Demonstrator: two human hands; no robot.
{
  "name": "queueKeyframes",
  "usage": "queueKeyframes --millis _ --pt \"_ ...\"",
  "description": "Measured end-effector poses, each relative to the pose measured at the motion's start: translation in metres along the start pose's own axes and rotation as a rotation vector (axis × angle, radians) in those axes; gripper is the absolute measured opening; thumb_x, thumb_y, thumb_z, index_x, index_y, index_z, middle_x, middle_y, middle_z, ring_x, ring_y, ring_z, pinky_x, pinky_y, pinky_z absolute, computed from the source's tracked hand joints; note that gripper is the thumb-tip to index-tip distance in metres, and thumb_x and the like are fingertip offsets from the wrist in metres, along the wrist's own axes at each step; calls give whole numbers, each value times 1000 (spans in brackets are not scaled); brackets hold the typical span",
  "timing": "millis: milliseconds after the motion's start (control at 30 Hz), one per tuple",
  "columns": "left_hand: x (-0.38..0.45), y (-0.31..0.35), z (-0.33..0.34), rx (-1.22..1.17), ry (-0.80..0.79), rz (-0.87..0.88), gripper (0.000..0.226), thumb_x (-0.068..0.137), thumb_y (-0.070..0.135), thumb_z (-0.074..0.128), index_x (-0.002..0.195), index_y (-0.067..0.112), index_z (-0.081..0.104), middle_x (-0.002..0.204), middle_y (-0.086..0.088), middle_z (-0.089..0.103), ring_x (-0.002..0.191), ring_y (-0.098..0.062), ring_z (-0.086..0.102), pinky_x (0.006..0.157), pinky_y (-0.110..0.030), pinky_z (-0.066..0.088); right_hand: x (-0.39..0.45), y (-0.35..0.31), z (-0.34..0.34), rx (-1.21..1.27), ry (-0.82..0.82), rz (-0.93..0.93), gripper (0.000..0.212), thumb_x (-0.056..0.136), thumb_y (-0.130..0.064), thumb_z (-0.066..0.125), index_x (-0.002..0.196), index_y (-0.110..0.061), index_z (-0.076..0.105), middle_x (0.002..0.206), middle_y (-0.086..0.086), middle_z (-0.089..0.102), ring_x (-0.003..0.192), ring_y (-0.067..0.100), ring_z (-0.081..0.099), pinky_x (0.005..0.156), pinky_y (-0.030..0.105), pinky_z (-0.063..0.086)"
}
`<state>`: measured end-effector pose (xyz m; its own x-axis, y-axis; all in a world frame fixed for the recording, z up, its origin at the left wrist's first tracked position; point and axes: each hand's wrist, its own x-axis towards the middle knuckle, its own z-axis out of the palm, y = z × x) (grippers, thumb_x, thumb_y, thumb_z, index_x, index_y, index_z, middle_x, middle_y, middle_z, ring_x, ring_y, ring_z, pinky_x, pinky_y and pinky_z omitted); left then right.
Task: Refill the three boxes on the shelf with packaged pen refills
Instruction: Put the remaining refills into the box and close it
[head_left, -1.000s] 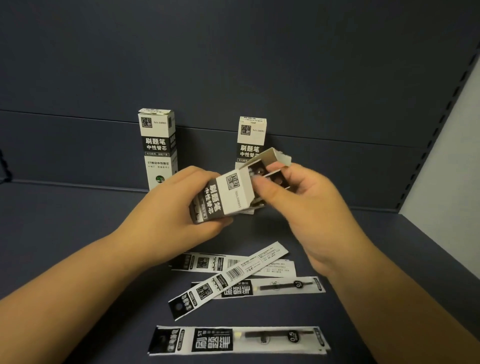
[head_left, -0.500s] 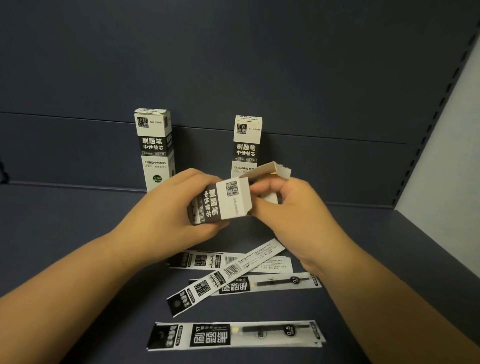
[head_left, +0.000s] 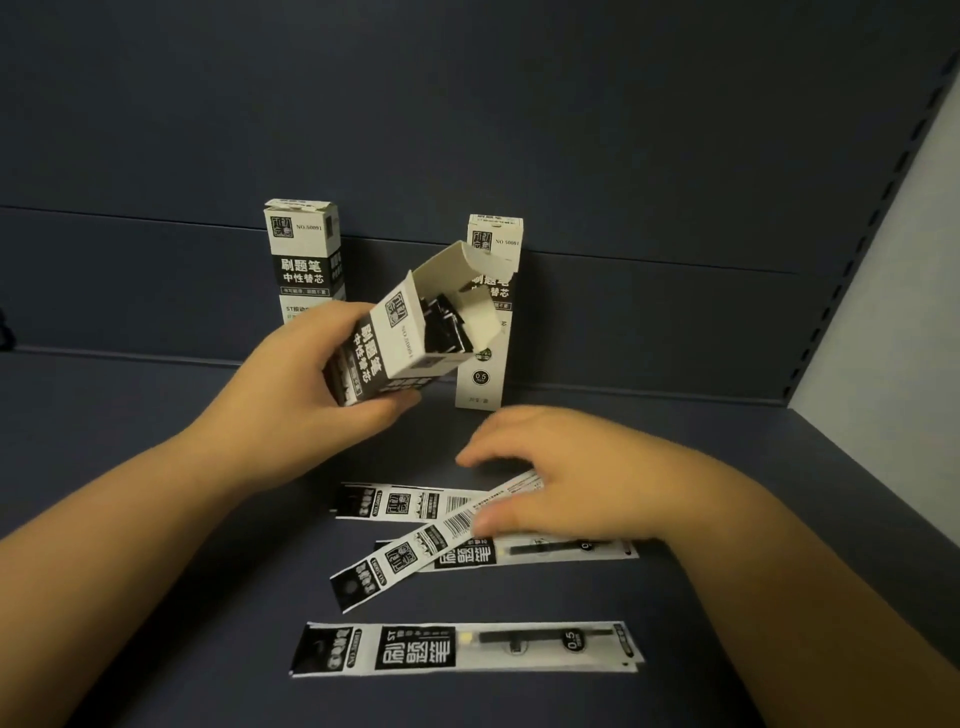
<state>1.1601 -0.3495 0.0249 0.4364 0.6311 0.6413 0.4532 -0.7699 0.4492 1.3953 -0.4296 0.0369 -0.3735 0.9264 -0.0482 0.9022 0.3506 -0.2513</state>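
The open box (head_left: 395, 343) is a tall rectangular carton of white and black printed card. The left hand (head_left: 311, 384) holds it above the shelf (head_left: 156, 519), fingers curled round its lower body and thumb underneath. Its long axis is tilted, with the open end pointing up and to the right. The lid flap (head_left: 467, 265) stands raised behind the opening. Dark refill packets (head_left: 447, 327) show inside; their number cannot be told.

Boxes: three in all. Two closed boxes stand upright against the back panel (head_left: 623, 156). One closed box (head_left: 304, 254) stands behind and to the left of the open box. The second closed box (head_left: 491, 322) stands behind and to the right of it, partly hidden by the flap.

Loose refill packets on the shelf: four, all below the open box. Each is a long flat strip with black and white printing.
- Rear packet (head_left: 400, 504): lies roughly left to right.
- Diagonal packet (head_left: 415, 551): runs from lower left to upper right and overlaps the two packets beside it.
- Third packet (head_left: 545, 553): lies left to right, a dark refill visible through a clear section.
- Nearest packet (head_left: 467, 649): lies left to right, apart from the others, marked 0.5.

The right hand (head_left: 566, 478) is palm down on the upper end of the diagonal packet, fingers loosely bent. The frame is blurred here; whether it grips the packet cannot be told.

The shelf is a dark blue, smooth surface.
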Motion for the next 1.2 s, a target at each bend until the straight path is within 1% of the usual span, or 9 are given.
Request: queueKeyframes --millis 67,167,267,400,533,600,833,1033,1200 --pt "0 0 1 10 -6 0 50 74 38 81 108 55 48 107 27 58 103 12 54 77 0 39 2 -4 3 -27 -67 -9 61 88 -53 69 144 -33 53 138 -16 52 126 2 48 110 28 41" --pt "0 0 2 10 -3 9 50 74 37 81 112 50 51 106 24 60 102 11 55 77 0 38 3 -6 5 -7 -67 -18 49 89 -47 71 136 -35 60 120 -16 57 110 2 54 100 31 48" --pt "0 -3 4 20 -4 13 51 74 36 82 116 45 53 105 25 59 101 10 55 77 -1 38 2 -6 7 23 -67 -16 32 91 -44 70 123 -36 69 107 -16 57 99 2 55 91 27 50" --pt "0 -4 4 28 -13 35 50 77 42 81 119 43 54 107 25 59 102 8 55 79 -2 39 2 -7 9 32 -31 -22 26 92 -42 70 117 -37 70 104 -16 57 96 1 55 85 23 49" --pt "1 -4 4 30 -14 40 52 75 40 80 119 44 53 105 26 59 102 7 55 80 -5 39 3 -8 10 44 -20 -19 20 91 -41 70 111 -36 71 105 -14 57 96 3 55 86 26 49" --pt "1 -6 5 34 -19 43 52 75 42 80 119 45 53 105 27 58 103 5 56 79 -7 40 3 -9 10 48 -19 -12 18 91 -40 70 109 -35 71 105 -14 57 95 3 55 85 25 49" --pt "2 -7 7 44 -37 67 52 74 48 76 119 47 51 104 30 56 103 6 55 80 -4 38 2 -12 11 69 -51 21 21 94 -38 68 115 -37 68 99 -22 59 93 0 56 84 23 50" --pt "3 -7 6 47 -44 66 53 74 46 77 121 44 52 106 26 58 104 4 56 81 -4 39 1 -14 11 42 -54 2 19 95 -38 67 114 -37 64 113 -17 56 102 1 54 91 21 47" --pt "4 -7 7 46 -44 58 53 74 47 76 121 44 52 107 26 58 104 4 56 82 -5 40 1 -15 11 27 -69 -9 16 96 -36 65 112 -37 62 117 -16 51 111 2 48 98 25 45"
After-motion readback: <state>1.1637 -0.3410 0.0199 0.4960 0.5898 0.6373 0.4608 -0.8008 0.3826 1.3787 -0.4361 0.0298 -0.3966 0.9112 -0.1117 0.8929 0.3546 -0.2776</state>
